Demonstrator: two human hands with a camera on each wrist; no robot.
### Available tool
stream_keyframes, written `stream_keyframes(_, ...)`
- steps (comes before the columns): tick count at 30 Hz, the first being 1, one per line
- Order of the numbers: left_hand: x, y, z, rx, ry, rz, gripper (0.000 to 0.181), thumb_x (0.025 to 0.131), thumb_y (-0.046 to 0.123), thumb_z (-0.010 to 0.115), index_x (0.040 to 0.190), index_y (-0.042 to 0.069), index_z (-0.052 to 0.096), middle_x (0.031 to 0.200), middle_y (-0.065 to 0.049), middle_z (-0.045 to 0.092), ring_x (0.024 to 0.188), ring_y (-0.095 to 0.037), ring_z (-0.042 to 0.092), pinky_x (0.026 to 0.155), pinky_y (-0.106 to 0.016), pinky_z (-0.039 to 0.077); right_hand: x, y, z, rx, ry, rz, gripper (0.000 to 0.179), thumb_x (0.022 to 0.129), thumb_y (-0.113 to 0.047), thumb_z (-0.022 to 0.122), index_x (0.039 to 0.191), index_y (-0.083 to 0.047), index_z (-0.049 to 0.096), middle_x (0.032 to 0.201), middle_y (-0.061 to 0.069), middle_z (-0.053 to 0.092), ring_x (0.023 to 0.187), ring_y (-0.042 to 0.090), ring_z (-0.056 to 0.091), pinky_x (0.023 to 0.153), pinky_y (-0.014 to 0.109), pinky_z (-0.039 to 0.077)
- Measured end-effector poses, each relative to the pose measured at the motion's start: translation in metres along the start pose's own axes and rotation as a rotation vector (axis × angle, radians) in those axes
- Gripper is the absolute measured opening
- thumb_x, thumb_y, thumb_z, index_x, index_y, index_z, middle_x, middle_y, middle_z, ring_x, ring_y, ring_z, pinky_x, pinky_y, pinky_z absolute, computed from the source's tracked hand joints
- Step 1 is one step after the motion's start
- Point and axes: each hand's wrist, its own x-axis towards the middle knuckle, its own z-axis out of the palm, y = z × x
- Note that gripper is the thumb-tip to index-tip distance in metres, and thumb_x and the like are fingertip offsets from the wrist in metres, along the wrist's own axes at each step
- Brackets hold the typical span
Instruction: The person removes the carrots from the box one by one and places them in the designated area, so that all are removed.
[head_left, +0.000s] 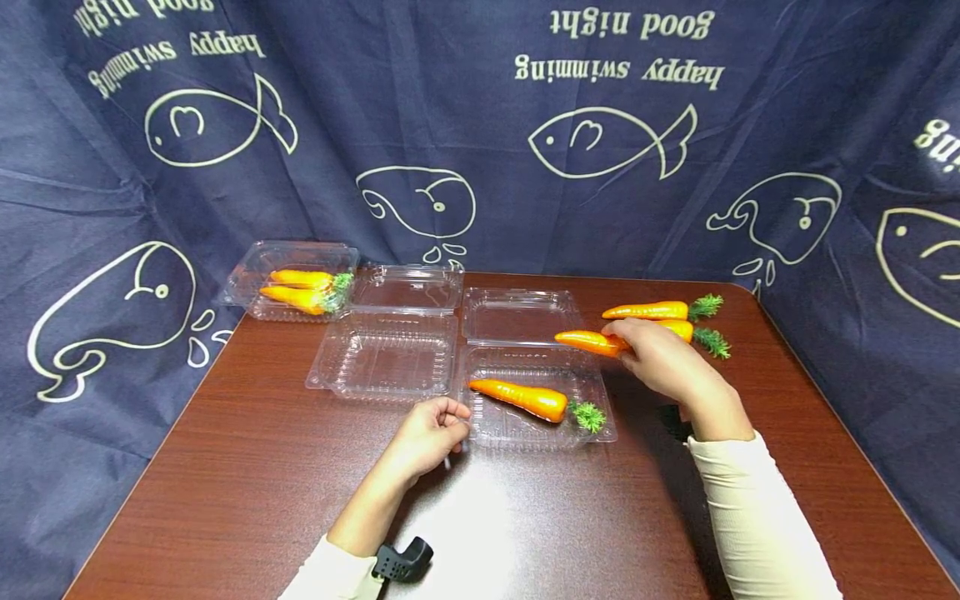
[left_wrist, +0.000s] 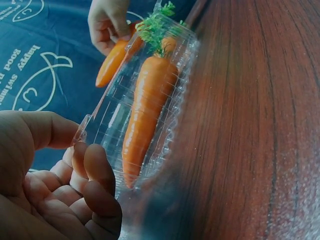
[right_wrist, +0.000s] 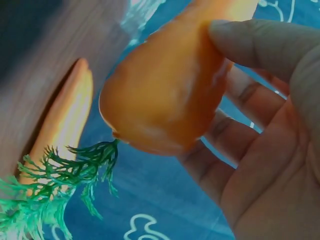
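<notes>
In the head view, my left hand (head_left: 429, 437) is at the near left corner of an opened clear plastic container (head_left: 525, 437). Its thumb and finger pinch the container's rim in the left wrist view. Inside lies an orange carrot (head_left: 525, 398) with a green tuft pointing right. My right hand (head_left: 667, 358) grips another carrot (head_left: 588, 341), tip to the left, at the container's right side. The right wrist view shows this carrot's thick end (right_wrist: 155, 100) between thumb and fingers. More orange and a green tuft (head_left: 711, 342) show behind the hand.
Beyond the right hand a carrot (head_left: 648, 311) lies on the brown table (head_left: 247, 500). A second opened container (head_left: 382, 362) stands left of the first. At the far left, a lidded box (head_left: 255, 271) contains two carrots. A dark blue printed cloth (head_left: 480, 125) surrounds the table.
</notes>
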Motion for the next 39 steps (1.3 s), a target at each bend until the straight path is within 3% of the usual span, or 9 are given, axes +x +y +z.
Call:
stream_keyframes(5, 0.001, -0.002, 0.000, 0.008, -0.006, 0.003, 0.024, 0.082, -0.005, 0.056, 0.104, -0.012, 0.060, 0.073, -0.014, 0.061, 0.057, -0.013, 0.053, 0.041, -0.019, 0.039, -0.009, 0.011, -0.002, 0.000, 0.004, 0.022, 0.040, 0.078, 0.012, 0.068, 0.116, 0.001, 0.065, 0.111, 0.017, 0.068, 0.097, 0.036, 0.064, 0.086, 0.053, 0.048)
stream_keyframes(7, 0.001, -0.002, 0.000, 0.008, -0.008, -0.001, 0.024, 0.082, -0.005, 0.055, 0.105, -0.012, 0.060, 0.073, -0.015, 0.061, 0.057, -0.013, 0.053, 0.041, -0.019, 0.039, -0.012, 0.016, -0.002, -0.004, 0.005, 0.022, 0.041, 0.077, 0.011, 0.069, 0.116, 0.000, 0.066, 0.109, 0.016, 0.068, 0.094, 0.034, 0.063, 0.083, 0.052, 0.048)
stream_keyframes(14, 0.000, 0.000, 0.000, 0.002, -0.012, -0.008, 0.024, 0.082, -0.005, 0.057, 0.105, -0.011, 0.060, 0.073, -0.013, 0.061, 0.057, -0.013, 0.053, 0.042, -0.020, 0.039, -0.022, 0.033, 0.002, -0.022, 0.034, -0.025, 0.027, 0.072, 0.014, 0.069, 0.094, -0.001, 0.064, 0.085, 0.009, 0.064, 0.080, 0.032, 0.060, 0.074, 0.050, 0.047)
stream_keyframes(26, -0.001, 0.004, 0.001, 0.000, -0.003, -0.006, 0.022, 0.082, -0.004, 0.059, 0.104, -0.009, 0.061, 0.070, -0.002, 0.057, 0.058, -0.012, 0.053, 0.043, -0.018, 0.037, -0.035, 0.068, 0.007, -0.081, 0.073, -0.077, 0.033, 0.067, 0.016, 0.071, 0.093, -0.002, 0.062, 0.084, 0.012, 0.064, 0.082, 0.037, 0.062, 0.076, 0.053, 0.048)
stream_keyframes(39, 0.000, 0.003, 0.001, 0.000, 0.003, 0.007, 0.022, 0.082, -0.006, 0.058, 0.104, -0.011, 0.060, 0.070, -0.003, 0.058, 0.058, -0.014, 0.053, 0.045, -0.019, 0.039, -0.031, 0.094, 0.007, -0.174, 0.031, -0.147, 0.032, 0.066, 0.014, 0.074, 0.092, 0.000, 0.063, 0.086, 0.012, 0.065, 0.085, 0.040, 0.062, 0.077, 0.054, 0.048)
